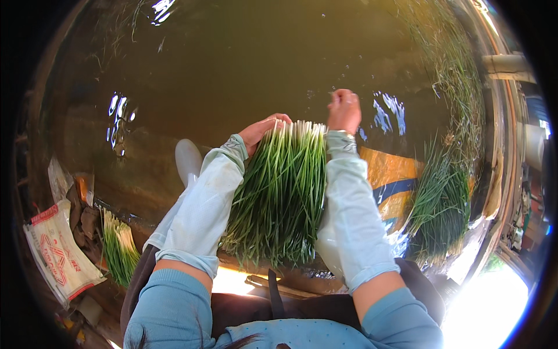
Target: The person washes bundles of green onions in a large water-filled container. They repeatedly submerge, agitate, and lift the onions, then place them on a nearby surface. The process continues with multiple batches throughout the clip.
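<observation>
A wide bunch of green chives (285, 192) with white stem ends lies in front of me, its white ends pointing away and its leaves hanging toward my lap. My left hand (264, 131) is closed around the left side of the bunch, near the white ends. Just right of those ends, my right hand (345, 110) is held over brown water (244, 64), its fingers curled together. Whatever may be in those fingers is hidden. Small drops or bubbles show near it. Pale sleeve covers run up both my forearms.
More loose chives (444, 203) lie at the right, beside an orange and blue sack (386, 177). Another small bunch (119, 244) stands at the left, next to a white and red printed sack (61, 250). A white boot (188, 160) stands in the water. Wooden poles (503, 139) edge the right side.
</observation>
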A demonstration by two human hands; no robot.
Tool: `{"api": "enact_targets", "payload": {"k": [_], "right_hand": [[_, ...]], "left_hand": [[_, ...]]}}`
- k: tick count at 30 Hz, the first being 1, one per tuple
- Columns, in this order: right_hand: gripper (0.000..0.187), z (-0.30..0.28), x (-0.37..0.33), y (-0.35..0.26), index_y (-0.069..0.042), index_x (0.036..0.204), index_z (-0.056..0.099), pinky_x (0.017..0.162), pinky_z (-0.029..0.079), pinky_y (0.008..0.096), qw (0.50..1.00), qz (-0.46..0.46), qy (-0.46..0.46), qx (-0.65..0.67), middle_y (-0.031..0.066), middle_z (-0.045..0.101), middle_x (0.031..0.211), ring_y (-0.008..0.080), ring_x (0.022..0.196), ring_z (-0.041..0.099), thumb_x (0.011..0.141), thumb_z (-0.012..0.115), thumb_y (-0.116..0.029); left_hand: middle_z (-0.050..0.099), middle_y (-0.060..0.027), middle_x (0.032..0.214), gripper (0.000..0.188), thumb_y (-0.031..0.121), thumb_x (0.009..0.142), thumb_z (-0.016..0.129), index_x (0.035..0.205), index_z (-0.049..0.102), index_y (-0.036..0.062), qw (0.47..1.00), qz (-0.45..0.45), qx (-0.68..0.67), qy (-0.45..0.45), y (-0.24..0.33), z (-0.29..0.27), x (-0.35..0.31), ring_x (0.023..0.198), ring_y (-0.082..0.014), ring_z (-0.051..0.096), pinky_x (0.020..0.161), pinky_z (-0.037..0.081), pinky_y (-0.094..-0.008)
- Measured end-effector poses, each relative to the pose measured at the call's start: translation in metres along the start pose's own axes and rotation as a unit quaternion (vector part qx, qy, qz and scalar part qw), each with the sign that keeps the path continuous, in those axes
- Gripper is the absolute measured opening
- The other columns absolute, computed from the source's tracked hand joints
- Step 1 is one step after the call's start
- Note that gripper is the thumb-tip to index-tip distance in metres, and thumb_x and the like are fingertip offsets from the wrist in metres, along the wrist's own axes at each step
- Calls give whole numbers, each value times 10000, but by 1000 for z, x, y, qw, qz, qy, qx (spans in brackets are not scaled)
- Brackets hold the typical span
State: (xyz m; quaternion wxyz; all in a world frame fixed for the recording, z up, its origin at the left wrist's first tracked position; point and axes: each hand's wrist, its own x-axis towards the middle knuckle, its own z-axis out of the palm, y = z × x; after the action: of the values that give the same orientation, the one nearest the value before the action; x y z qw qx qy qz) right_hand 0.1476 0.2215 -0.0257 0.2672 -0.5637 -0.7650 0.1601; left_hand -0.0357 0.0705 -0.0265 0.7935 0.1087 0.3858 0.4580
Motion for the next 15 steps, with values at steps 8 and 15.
{"api": "enact_targets", "payload": {"k": [8,15], "right_hand": [[430,-53,-2,98,-47,1296,492,955,459,421,964,99,44,-244,166,502,1333,348,1193,506,867,514,-61],[472,-61,-84,52,11,1291,491,932,465,342,966,227,-55,114,181,607,1211,299,1098,600,908,613,-237]], "left_hand": [[546,-99,1277,599,354,944,543,1458,342,120,996,17,5,92,4,2,0,1021,-180,592,894,509,-326],[530,-70,1324,654,482,923,559,1375,435,25,991,34,-33,125,5,-24,-4,1091,-148,562,925,465,-302]]}}
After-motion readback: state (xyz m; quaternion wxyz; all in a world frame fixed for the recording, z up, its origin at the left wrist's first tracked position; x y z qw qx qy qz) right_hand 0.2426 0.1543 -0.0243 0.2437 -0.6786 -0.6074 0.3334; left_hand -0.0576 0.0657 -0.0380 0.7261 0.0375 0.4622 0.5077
